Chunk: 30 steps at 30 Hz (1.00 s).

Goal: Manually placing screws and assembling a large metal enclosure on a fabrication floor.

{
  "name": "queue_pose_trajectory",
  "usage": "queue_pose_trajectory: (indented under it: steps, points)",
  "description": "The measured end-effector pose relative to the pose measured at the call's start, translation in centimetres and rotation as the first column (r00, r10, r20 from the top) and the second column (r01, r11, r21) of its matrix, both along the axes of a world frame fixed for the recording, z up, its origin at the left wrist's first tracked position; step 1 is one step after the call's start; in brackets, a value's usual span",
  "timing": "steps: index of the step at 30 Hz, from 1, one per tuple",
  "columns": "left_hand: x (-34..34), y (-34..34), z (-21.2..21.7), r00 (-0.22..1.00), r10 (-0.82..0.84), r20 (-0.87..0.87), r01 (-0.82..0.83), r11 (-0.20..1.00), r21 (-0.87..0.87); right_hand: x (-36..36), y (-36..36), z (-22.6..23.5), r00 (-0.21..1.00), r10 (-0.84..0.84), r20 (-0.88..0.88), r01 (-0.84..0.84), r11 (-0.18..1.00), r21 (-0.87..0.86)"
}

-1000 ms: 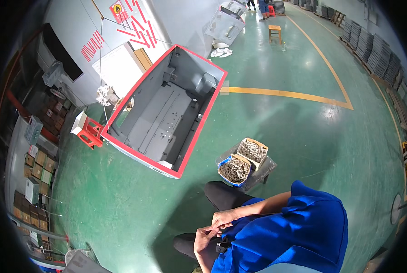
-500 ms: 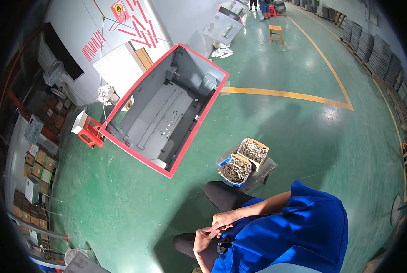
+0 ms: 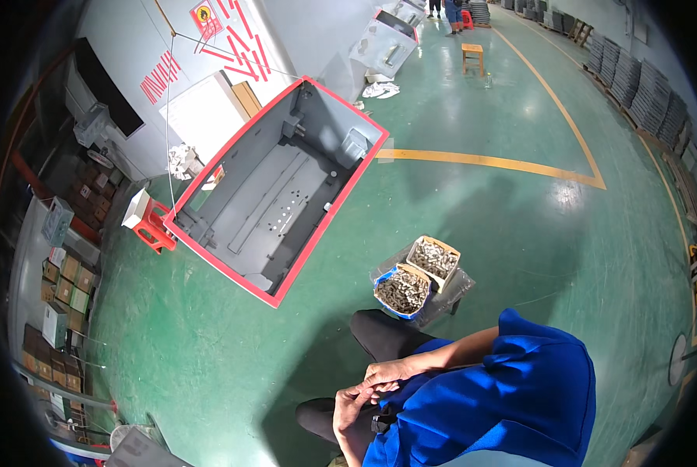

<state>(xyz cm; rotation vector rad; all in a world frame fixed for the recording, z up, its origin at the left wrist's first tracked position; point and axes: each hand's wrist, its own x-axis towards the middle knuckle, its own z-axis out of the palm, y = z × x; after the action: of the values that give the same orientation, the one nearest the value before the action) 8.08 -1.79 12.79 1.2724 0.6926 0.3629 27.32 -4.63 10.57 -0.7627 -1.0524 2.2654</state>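
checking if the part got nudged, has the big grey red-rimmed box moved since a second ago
No. The grey red-rimmed box keeps its place beside the red stool and against the yellow floor line.

Glossy green painted floor [image 3: 520,233], matt grey sheet-metal cabinet [image 3: 278,187], cardboard boxes [image 3: 418,272] of dull metal parts

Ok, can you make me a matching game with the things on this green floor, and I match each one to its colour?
Things:
1. The rim of the big open metal cabinet
2. The long line painted on the floor
3. The person's shirt
4. The little stool far away

Colours:
a. blue
b. wooden brown
c. red
d. yellow

Right pairs: 1-c, 2-d, 3-a, 4-b
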Motion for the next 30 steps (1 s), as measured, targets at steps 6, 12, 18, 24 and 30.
queue_pose_trajectory:
  steps: [6, 12, 18, 24, 30]
  points:
    - [0.0, -0.1, -0.4, 1.000, 0.002, 0.002, -0.002, 1.000, -0.022, 0.1, -0.1, -0.2, 1.000, 0.003, -0.005, -0.003, 1.000, 0.012]
    - [-0.1, 0.0, 0.6, 0.999, -0.005, -0.051, 0.005, 1.000, 0.004, 0.0, 0.2, 0.0, 1.000, 0.028, 0.001, -0.028, 0.999, 0.039]
    - [-0.3, 0.1, -0.1, 0.989, -0.028, -0.143, 0.032, 0.999, 0.028, -0.3, 0.5, -1.0, 0.985, -0.015, 0.170, -0.021, 0.978, 0.209]
    - [-1.0, 0.4, -1.5, 0.977, -0.005, -0.214, 0.015, 0.999, 0.045, -0.7, 0.9, -1.7, 0.964, -0.071, 0.256, -0.001, 0.963, 0.270]
    - [-1.3, 1.3, -3.9, 0.959, 0.047, -0.281, 0.012, 0.979, 0.204, 2.3, 2.4, 0.0, 0.897, -0.248, 0.366, 0.119, 0.932, 0.341]
